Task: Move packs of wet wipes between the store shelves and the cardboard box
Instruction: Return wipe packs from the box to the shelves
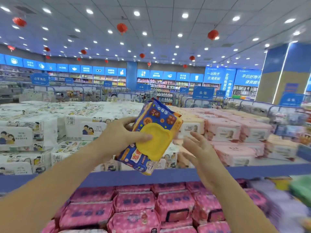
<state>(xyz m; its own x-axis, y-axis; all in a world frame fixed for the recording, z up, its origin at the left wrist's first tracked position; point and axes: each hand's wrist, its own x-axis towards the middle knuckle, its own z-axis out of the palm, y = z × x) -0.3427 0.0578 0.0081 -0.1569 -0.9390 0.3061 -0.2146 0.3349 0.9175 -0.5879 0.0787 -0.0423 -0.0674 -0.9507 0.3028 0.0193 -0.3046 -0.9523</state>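
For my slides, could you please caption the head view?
The left hand holds a blue wipes pack above the stocked shelf, the open right hand beside it.

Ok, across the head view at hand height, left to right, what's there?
white wipes packs → left hand, gripping → blue pack with yellow lid → right hand, open, not touching it → pale pink packs

blue pack (155,140) hides fingers of left hand (117,137).
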